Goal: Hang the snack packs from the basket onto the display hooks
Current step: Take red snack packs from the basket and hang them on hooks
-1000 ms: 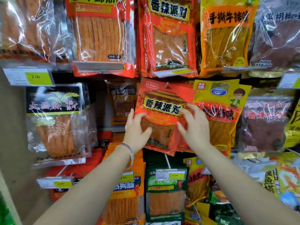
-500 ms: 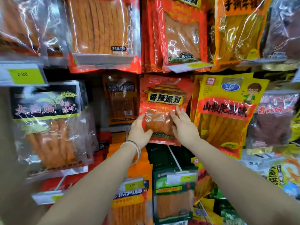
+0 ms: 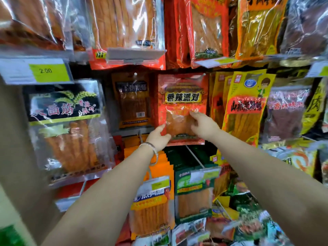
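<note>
**Seating the red snack pack on its hook**

The display wall [image 3: 177, 174] fills the view, crowded with hanging packs. The red snack pack [image 3: 182, 96] hangs upright at centre, between a brown pack [image 3: 131, 98] on its left and yellow packs [image 3: 246, 105] on its right. Its hook is hidden behind the top edge. The left hand [image 3: 158, 137] pinches the lower left corner, thumb on the film. The right hand [image 3: 204, 126] rests open, fingertips on the clear window.

Handling, as judged: light, limp, glossy film, likely slippery. Grip the sealed edges or header, not the window; contents may crush.
</note>
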{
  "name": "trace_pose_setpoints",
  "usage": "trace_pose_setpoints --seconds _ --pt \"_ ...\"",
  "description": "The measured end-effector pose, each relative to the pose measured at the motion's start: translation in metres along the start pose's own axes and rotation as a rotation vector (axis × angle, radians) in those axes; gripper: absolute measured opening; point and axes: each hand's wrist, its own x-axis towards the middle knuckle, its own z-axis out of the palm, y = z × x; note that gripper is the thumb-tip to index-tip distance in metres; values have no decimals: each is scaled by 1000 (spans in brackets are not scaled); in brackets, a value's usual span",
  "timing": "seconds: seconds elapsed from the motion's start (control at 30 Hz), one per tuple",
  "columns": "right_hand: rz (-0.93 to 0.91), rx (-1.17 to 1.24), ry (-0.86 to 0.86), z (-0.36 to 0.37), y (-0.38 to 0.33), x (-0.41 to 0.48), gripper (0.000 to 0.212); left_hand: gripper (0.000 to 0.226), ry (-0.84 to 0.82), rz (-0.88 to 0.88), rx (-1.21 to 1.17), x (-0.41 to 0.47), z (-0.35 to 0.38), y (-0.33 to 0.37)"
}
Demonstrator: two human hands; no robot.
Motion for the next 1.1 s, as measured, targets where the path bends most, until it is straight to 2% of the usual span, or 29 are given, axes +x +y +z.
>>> trace_pose_setpoints --seconds 0.1,0.2,0.27,0.33,0.4,0.53,0.63,0.7,0.73,0.77,0.83,0.9,0.97,1.0,1.1 --pt "17 202 156 -4 -7 -40 42 42 70 42 14 -34 -3 4" --pt "6 466 222 3 -15 -96 19 25 187 156 -90 -86 -3 5" --pt "10 587 199 15 -15 -139 17 21 206 172 -216 -135 0 -2" --pt "36 651 101 33 -14 -186 19 20 208 132 -312 -189 10 -18" --pt "83 695 -14 56 -12 -237 22 18 199 4 -376 -245 29 -44" --pt "227 759 -335 110 -12 -350 21 18 137 -396 -436 -366 77 -116" --pt "298 699 -586 151 -11 -437 16 14 19 -722 -426 -478 110 -159" --pt "398 671 -764 177 -12 -492 20 20 39 -948 -457 -549 128 -179" --pt "462 642 -854 189 -12 -519 20 15 23 -1059 -457 -583 135 -184" --pt "507 586 -950 199 -12 -544 19 11 -13 -1162 -456 -615 141 -188" --pt "583 475 -1161 215 -14 -590 16 16 -32 -1339 -480 -673 152 -196" --pt "568 375 -1321 224 -18 -625 26 21 -3 -1418 -426 -719 156 -198" --pt "446 274 -1438 234 -26 -645 44 23 75 -1456 -353 -748 151 -204" --pt "379 220 -1481 238 -35 -649 46 24 115 -1476 -362 -758 145 -208" --pt "341 172 -1536 259 -76 -645 29 25 123 -1536 -397 -778 119 -232"
